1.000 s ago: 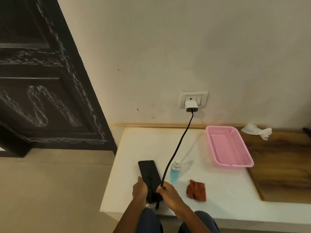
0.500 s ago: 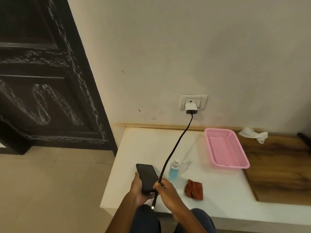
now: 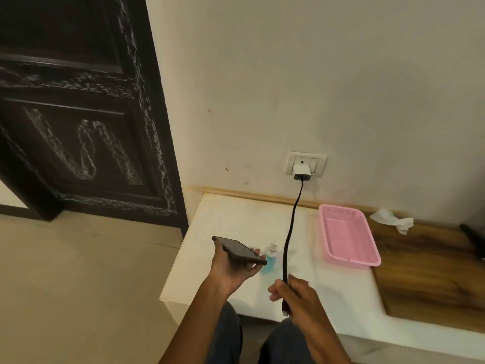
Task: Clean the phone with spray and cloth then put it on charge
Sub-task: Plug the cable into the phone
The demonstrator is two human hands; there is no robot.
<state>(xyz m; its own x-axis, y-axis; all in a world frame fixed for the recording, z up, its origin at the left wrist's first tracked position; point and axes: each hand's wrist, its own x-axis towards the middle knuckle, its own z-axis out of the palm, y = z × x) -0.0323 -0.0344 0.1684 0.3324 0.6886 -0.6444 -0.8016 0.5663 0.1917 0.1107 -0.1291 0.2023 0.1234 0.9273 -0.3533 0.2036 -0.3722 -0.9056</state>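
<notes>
The phone [image 3: 240,251], dark and tilted, sits in the person's left hand [image 3: 235,269], raised above the front left part of the white counter [image 3: 231,222], the fingers curled up round its underside and far edge. Just right of the phone, the right hand [image 3: 294,295] pinches the black charging cable [image 3: 291,227] near its free end, the plug tip [image 3: 285,310] hanging below the fingers and not touching the phone. From there the cable runs up to the white charger [image 3: 301,172] seated in the wall socket [image 3: 306,164]. Right behind the phone's near end stands a small spray bottle [image 3: 269,256] of blue liquid on the counter. Further right of the phone rests a pink mesh basket [image 3: 349,236], and beyond it a crumpled white tissue [image 3: 392,220] on the wooden surface [image 3: 430,271].
</notes>
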